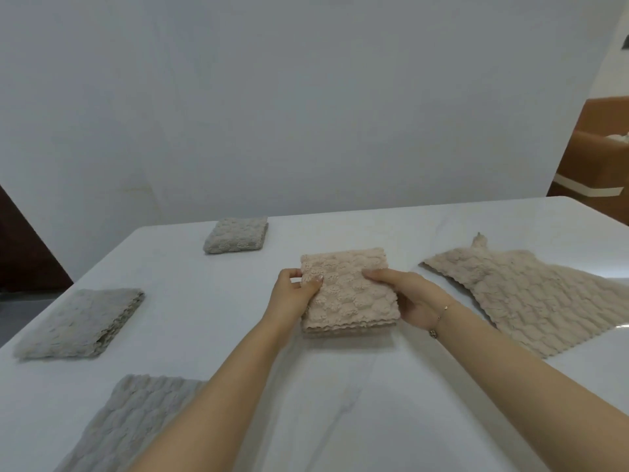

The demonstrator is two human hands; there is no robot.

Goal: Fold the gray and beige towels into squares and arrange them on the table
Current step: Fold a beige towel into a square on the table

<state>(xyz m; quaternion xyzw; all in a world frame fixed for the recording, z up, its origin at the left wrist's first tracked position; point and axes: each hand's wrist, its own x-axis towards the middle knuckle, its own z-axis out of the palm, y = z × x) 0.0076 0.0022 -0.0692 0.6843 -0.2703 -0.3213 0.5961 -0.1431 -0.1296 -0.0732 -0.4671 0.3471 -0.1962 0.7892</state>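
A folded beige towel (347,291), a thick textured square, sits at the middle of the white table (340,386). My left hand (294,294) grips its left edge, thumb on top. My right hand (408,298) holds its right edge, fingers lying across the top. An unfolded beige towel (531,298) lies spread flat to the right. Two folded gray squares rest on the left: one at the far side (236,235), one nearer (81,323). An unfolded gray towel (132,420) lies at the near left, partly under my left forearm.
A plain white wall stands behind the table. Brown furniture (592,158) shows at the far right, past the table's corner. The table's left edge runs diagonally beside a dark floor area (23,253).
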